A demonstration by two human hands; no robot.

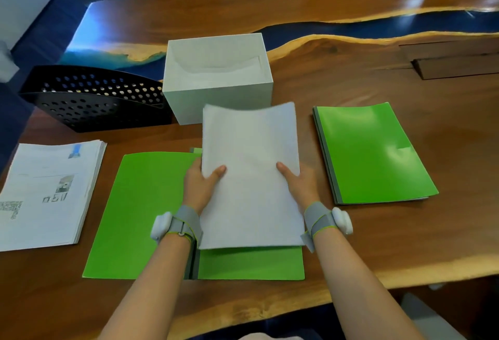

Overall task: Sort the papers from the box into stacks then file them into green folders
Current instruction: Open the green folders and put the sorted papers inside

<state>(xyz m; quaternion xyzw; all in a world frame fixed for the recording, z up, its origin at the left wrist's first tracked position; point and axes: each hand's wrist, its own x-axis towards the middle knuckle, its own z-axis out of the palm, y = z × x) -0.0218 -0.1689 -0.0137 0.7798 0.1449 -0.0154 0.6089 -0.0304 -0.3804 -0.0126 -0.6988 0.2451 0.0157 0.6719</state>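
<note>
Dead centre, over the open folder, both thumbs are on top of the paper. The left thumb [217,172] is pressed flat near the left edge and the right thumb [283,168] does the same near the right edge. The other fingers are tucked underneath, out of sight. So the left hand [198,185] and right hand [301,185] each pinch one side of the sheaf of white papers [251,177]. It is bowed across its width, its far edge blurred in front of the white box [216,93].

The sheaf's near edge sits over the right half of the open green folder [140,215]; whether it touches, I cannot tell. That folder lies spread flat, left flap bare, grey spine by the left wrist. Each wrist wears a grey wristband [186,224] with a white pod on its outer side.

Out to the right, apart from the hands, closed green folders [375,153] lie in a neat pile, grey spines on the left. Off to the left, a stack of printed papers [46,196] lies flat, small pictures and a code block on its top sheet. Behind it a black perforated file holder [91,96] sits just beside the box, and inside the box more white paper [224,66] curves along the bottom. All of it is on the wooden table [378,91] with its blue streak.
</note>
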